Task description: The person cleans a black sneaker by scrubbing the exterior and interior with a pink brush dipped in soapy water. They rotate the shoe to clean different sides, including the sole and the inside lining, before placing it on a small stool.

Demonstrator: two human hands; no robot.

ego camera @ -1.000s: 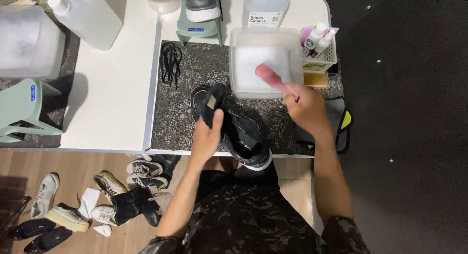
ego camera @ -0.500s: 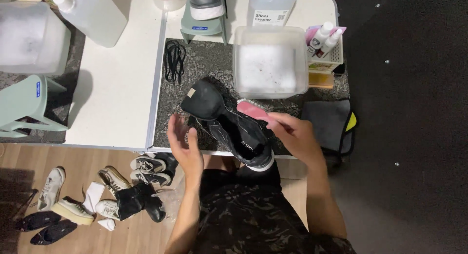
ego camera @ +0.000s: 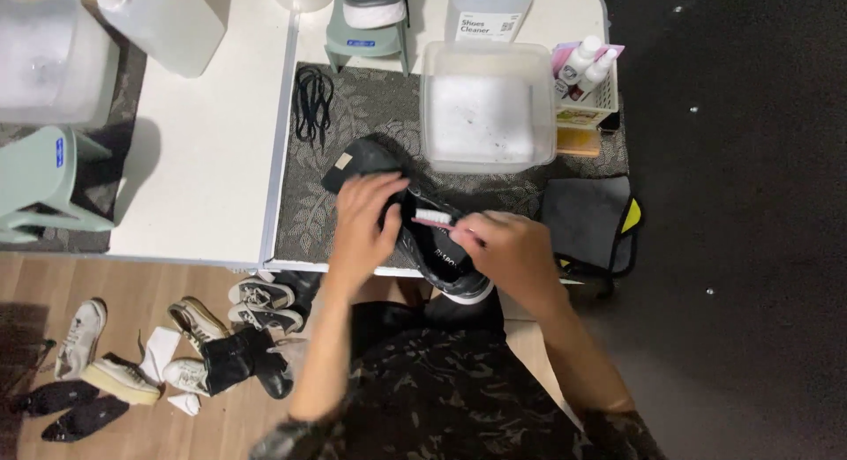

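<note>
A black sneaker [ego camera: 441, 253] with a white sole lies on the patterned grey mat [ego camera: 304, 222] at the table's near edge. My left hand [ego camera: 363, 224] grips its tongue and upper from the left. My right hand [ego camera: 510, 253] holds a pink-handled brush [ego camera: 437, 220], and its white bristles rest inside the shoe's opening. Behind the shoe stands a clear plastic tub [ego camera: 488, 107] of foamy water. Black laces [ego camera: 311, 103] lie coiled on the mat's far left.
A bottle of cleaner [ego camera: 488, 10], a small basket with bottles [ego camera: 589, 85] and a grey cloth [ego camera: 589, 222] sit around the tub. A green shoe stand [ego camera: 366, 28] holds a shoe at the back. Several shoes [ego camera: 176, 354] lie on the wooden floor at the left.
My right hand brought the brush from the tub down to the shoe's opening. My left hand shifted on the shoe, which was lifted and turned, and now grips its upper.
</note>
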